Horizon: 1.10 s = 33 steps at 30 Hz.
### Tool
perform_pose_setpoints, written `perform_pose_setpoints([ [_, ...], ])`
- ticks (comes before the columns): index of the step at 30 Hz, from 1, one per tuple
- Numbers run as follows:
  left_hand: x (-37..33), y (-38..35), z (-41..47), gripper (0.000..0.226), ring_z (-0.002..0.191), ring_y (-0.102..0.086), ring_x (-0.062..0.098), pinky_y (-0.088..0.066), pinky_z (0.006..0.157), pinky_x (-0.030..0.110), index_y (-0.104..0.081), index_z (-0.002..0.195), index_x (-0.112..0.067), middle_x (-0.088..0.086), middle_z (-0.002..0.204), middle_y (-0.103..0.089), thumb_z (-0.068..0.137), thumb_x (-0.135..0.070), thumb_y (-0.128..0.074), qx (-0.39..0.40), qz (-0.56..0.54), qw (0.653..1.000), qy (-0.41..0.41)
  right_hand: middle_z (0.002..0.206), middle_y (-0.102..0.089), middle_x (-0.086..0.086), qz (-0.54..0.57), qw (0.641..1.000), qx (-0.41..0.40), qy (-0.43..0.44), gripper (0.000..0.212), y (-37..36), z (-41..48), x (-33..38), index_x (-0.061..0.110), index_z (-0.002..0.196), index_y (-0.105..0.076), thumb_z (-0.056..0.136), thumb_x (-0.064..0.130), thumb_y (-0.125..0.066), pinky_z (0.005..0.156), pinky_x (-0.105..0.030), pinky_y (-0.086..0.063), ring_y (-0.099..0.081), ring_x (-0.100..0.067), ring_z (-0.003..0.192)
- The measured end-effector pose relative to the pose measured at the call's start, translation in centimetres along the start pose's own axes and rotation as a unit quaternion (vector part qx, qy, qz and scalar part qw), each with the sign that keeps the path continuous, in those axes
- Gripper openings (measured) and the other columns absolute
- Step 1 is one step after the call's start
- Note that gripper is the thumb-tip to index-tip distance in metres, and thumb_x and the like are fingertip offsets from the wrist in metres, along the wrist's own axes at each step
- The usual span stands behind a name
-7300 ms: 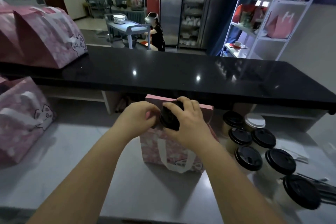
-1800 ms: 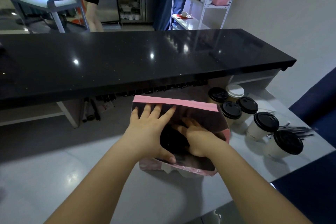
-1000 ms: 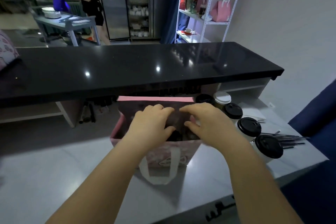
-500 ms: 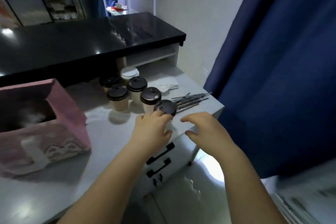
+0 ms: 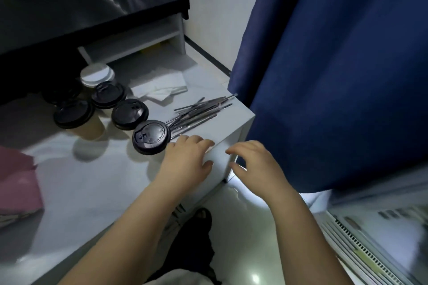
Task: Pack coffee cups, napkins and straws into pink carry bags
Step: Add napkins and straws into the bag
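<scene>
Both hands hung empty with fingers loosely curled at the corner of the white worktop (image 5: 92, 192). The left hand (image 5: 185, 162) was just beside the nearest black-lidded coffee cup (image 5: 151, 136), and the right hand (image 5: 254, 164) was past the edge, near a blue curtain (image 5: 335, 76). Other lidded cups (image 5: 129, 113) stood behind. Dark straws (image 5: 199, 111) lay heaped beyond, with napkins (image 5: 162, 88) farther back and a pink carry bag (image 5: 16, 183) far left.

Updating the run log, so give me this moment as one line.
left hand: open, beside nearest cup | right hand: open, beyond counter corner | straws: loose on counter | holding: nothing
</scene>
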<state>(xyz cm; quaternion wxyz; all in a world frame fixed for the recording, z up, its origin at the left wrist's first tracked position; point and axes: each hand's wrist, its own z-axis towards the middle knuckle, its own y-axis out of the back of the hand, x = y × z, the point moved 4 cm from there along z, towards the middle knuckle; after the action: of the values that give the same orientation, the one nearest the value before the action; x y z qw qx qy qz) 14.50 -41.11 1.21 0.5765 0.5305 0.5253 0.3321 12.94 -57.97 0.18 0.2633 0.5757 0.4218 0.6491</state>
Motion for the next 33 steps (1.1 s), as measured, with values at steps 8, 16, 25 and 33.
perform_pose_setpoints([
  [8, 5.0, 4.6, 10.8, 0.044, 0.121, -0.044, 0.024, -0.035, 0.094, 0.040, -0.052, 0.131, -0.035, -0.006, 0.128, -0.056, 0.087, -0.036, -0.057, -0.055, -0.031, 0.997, 0.043, 0.121, -0.059, 0.017, -0.019, 1.000, 0.013, 0.006, 0.028, 2.4, 11.8, -1.4, 0.028, 0.120, -0.064, 0.093, 0.023, -0.060, 0.097, -0.027, -0.040, -0.038, -0.003, 0.118],
  [16, 8.6, 7.0, 17.5, 0.045, 0.122, -0.044, 0.023, -0.035, 0.096, 0.042, -0.050, 0.134, -0.033, -0.007, 0.130, -0.056, 0.090, -0.040, -0.056, -0.077, -0.030, 0.993, 0.085, 0.121, -0.061, 0.013, -0.028, 0.998, 0.042, 0.044, 0.030, 3.1, 21.4, -1.2, 0.027, 0.121, -0.063, 0.092, 0.020, -0.060, 0.096, -0.025, -0.039, -0.044, -0.009, 0.118],
  [25, 10.0, 6.0, 19.8, 0.047, 0.128, -0.041, 0.023, -0.036, 0.102, 0.043, -0.046, 0.137, -0.034, -0.005, 0.137, -0.052, 0.091, -0.041, -0.054, -0.060, -0.020, 0.977, 0.203, 0.128, -0.059, 0.011, -0.042, 0.975, 0.155, 0.154, 0.030, 0.9, 29.4, -2.5, 0.030, 0.124, -0.060, 0.095, 0.024, -0.058, 0.100, -0.031, -0.040, -0.043, -0.012, 0.125],
  [33, 7.9, 4.1, 18.9, 0.045, 0.125, -0.043, 0.023, -0.035, 0.102, 0.043, -0.049, 0.135, -0.034, -0.005, 0.133, -0.054, 0.091, -0.037, -0.055, -0.082, -0.067, 0.921, 0.374, 0.103, -0.065, 0.004, -0.111, 0.917, 0.254, 0.287, 0.020, -5.2, 33.9, -4.3, 0.030, 0.108, -0.070, 0.094, 0.025, -0.057, 0.082, -0.032, -0.039, -0.049, -0.022, 0.105],
])
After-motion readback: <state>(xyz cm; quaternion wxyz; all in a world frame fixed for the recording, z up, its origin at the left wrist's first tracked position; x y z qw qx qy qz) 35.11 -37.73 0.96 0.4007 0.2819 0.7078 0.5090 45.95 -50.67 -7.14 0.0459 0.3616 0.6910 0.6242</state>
